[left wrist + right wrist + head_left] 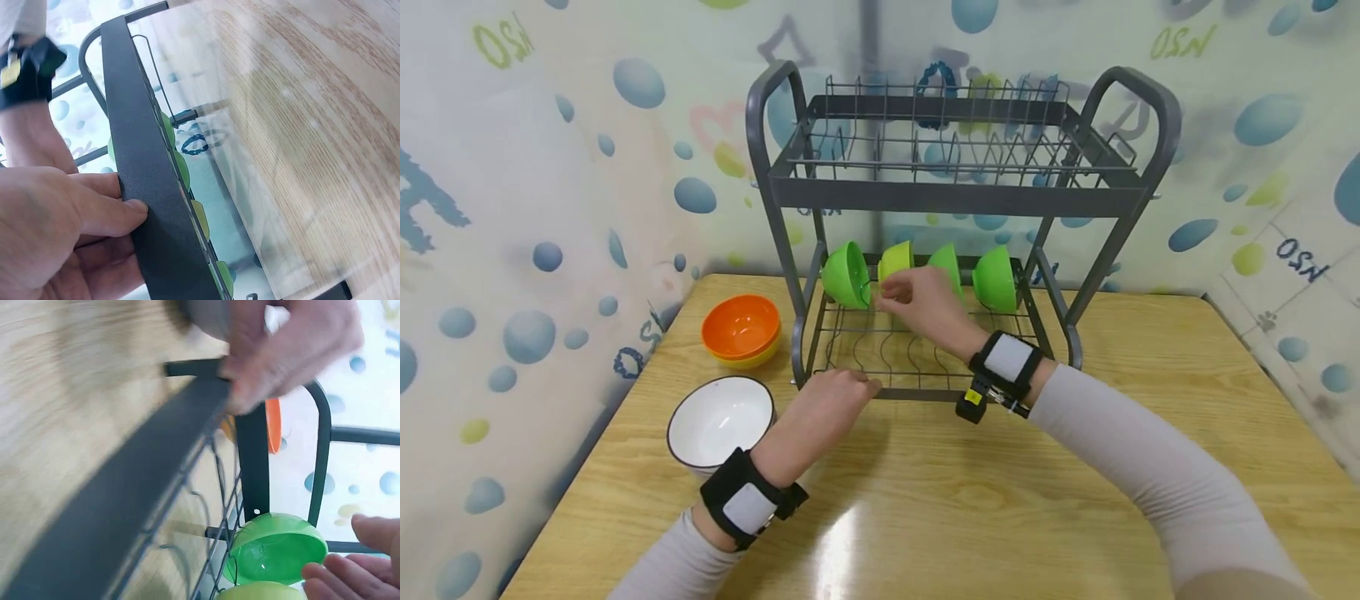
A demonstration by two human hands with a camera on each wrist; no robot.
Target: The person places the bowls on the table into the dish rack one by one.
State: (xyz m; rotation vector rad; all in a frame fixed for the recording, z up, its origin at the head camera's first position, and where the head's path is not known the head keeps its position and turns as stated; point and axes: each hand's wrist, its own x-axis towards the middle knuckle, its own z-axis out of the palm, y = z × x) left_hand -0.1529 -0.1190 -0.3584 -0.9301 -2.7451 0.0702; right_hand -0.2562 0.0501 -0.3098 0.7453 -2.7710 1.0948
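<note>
A dark grey two-tier dish rack [958,198] stands on the table. Its lower tier holds several small bowls tipped on their sides: a green bowl [846,275] at the left, a yellow-green bowl [895,257], and two green ones farther right, including one [996,279] at the end. My left hand [831,404] grips the lower tier's front bar [153,162], thumb on its face. My right hand [928,307] hovers inside the lower tier, in front of the middle bowls. In the right wrist view its fingers [350,575] are loosely extended beside the left green bowl, holding nothing.
Left of the rack, an orange bowl [741,325] sits in a yellow one [752,360]. Nearer stands a white dark-rimmed bowl [718,421], close to my left wrist. The upper wire tier [955,150] hangs above my right hand. A patterned curtain [1247,208] backs the table.
</note>
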